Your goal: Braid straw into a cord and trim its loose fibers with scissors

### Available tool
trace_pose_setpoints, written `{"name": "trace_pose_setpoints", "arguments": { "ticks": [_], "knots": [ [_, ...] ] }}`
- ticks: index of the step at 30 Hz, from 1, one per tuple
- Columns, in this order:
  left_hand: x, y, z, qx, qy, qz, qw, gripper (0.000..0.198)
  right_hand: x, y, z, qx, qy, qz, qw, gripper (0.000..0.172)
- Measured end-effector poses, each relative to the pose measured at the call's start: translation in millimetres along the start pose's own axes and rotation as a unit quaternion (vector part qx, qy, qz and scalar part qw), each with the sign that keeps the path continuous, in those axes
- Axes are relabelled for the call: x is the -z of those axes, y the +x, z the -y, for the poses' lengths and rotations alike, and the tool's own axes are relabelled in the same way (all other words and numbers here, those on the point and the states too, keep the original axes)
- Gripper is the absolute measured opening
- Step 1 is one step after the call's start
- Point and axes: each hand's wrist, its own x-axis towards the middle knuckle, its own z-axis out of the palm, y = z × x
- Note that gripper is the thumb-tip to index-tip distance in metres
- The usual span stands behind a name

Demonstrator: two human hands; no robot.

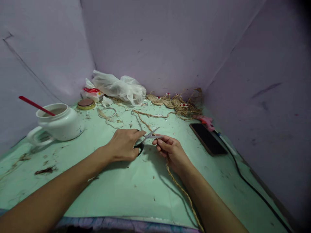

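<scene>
My left hand [125, 144] grips black-handled scissors [147, 137], their blades parted and pointing right. A braided straw-coloured cord [179, 187] is pinched in the fingers of my right hand [171, 149]. Between the scissor blades, just at my right fingertips, passes a stretch of this cord. From there it runs up and left across the table, bends sharply, and leads right toward a pile of woven pieces [170, 102]. Its other part hangs down past my right wrist, beyond the lower edge of the view.
A white mug [64, 124] with a red stick [36, 105] stands at left. Behind are a round tin [86, 104], plastic bags [121, 88] and a ring-shaped band [107, 112]. A phone [207, 138] and black cable [243, 178] lie at right. Purple walls [155, 42] enclose the green tabletop [109, 191].
</scene>
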Motion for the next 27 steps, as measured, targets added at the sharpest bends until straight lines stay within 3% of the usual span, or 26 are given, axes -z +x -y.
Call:
{"name": "trace_pose_setpoints", "arguments": {
  "ticks": [3, 12, 19, 27],
  "knots": [
    [2.6, -0.4, 1.8, -0.017, 0.016, 0.001, 1.0, 0.054, 3.1, 0.1, 1.4, -0.021, -0.037, 0.026, 0.999, 0.023],
    [5.3, -1.5, 9.4, -0.056, 0.016, 0.034, 0.998, 0.056, 8.2, -0.8, 11.9, -0.071, -0.108, 0.016, 0.991, 0.023],
    [6.1, -2.0, 13.2, -0.075, 0.005, 0.056, 0.996, 0.047, 5.2, -5.6, 19.1, -0.098, -0.129, 0.035, 0.986, 0.008],
    [8.7, -1.1, 12.6, -0.081, -0.021, 0.065, 0.994, 0.028, 6.1, -3.5, 17.9, -0.087, -0.138, 0.033, 0.986, 0.008]
  ]
}}
